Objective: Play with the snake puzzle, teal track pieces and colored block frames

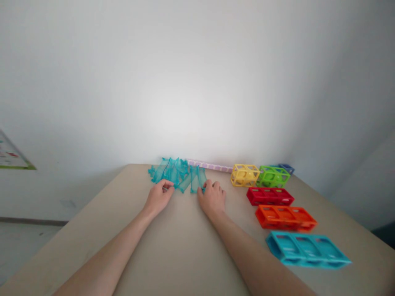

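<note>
Several translucent teal plastic pieces [173, 170] lie in an overlapping heap at the far end of the table. My left hand [159, 197] is at the heap's near edge, its thumb and fingers pinched around the end of a piece. To its right, more teal plastic pieces [194, 179] lie fanned out flat. My right hand [212, 197] rests on the table there, fingers curled, with thumb and index finger closed at the tip of the rightmost piece. My fingers partly cover both contact points.
Along the right side stand open-framed blocks: yellow [245, 175], green [273, 176], blue [286, 168], red [270, 196], orange [285, 218] and turquoise [308, 250]. A lilac strip [212, 166] lies against the wall [197, 82]. The table [179, 255] ends at that wall.
</note>
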The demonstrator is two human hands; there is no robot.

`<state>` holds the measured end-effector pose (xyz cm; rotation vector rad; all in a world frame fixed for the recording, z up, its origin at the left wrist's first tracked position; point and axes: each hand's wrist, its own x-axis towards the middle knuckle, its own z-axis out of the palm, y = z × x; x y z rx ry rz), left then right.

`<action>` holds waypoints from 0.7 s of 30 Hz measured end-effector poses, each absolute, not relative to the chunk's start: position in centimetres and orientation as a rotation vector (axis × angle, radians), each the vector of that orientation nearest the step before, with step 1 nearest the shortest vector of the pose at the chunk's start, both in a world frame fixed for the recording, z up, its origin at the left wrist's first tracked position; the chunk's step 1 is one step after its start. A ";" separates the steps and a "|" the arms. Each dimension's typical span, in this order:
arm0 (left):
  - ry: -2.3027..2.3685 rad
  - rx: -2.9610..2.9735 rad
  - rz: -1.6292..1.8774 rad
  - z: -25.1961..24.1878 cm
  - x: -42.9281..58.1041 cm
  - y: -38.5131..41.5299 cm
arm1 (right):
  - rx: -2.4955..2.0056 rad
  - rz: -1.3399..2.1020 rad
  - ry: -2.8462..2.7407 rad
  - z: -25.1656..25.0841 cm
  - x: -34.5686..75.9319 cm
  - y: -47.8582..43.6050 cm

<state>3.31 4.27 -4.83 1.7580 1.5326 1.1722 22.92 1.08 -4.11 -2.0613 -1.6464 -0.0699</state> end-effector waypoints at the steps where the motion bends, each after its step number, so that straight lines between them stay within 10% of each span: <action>1: 1.533 1.748 1.185 -4.9 3.3 4.3 | -2.057 -0.074 -1.664 -4.1 23.1 0.5; 21: 1.571 2.208 0.906 -4.6 2.8 3.7 | -2.096 0.017 -1.768 -2.5 23.8 -1.4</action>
